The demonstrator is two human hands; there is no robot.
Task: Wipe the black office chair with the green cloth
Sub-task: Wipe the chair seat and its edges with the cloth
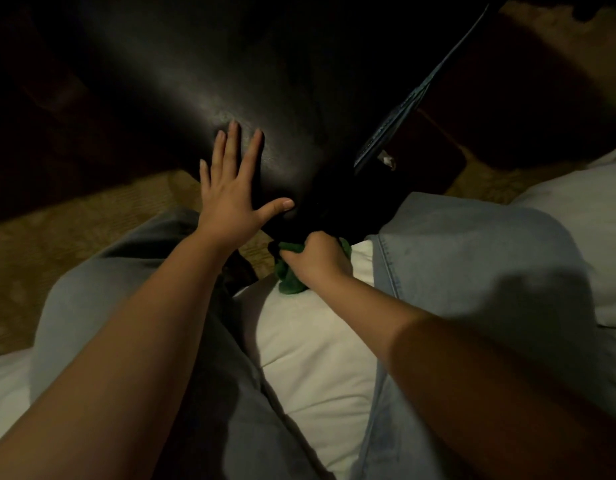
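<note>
A: Where is the chair?

B: The chair point(181, 81) fills the far and middle part of the view. Its black padded surface is glossy, and its near edge comes down between the person's knees.

A: And the left hand?

B: The left hand point(230, 199) lies flat on the near left part of that surface, palm down. The fingers are straight and spread, the thumb out to the right. It holds nothing.

A: The right one?

B: The right hand point(317, 258) is at the chair's near edge, right of the left wrist. Its fingers are curled round the cloth point(289, 282), gripping it in a bunch.

A: So where does the cloth sit?

B: In that fist. It is green, with part hanging out at the near left below the hand and a bit showing at the hand's right. Whether it touches the chair I cannot tell; that spot is too dark.

A: What else shows?

B: Pale blue jeans point(472, 265) on both legs, one knee at each side of the hands. White bedding point(317, 341) lies under and between the legs, with more at the far right. A tan patterned floor point(57, 244) shows at the left, beside the chair. On the chair's right a dark ribbed strip point(403, 109) slants from far to near; what it is I cannot tell.
</note>
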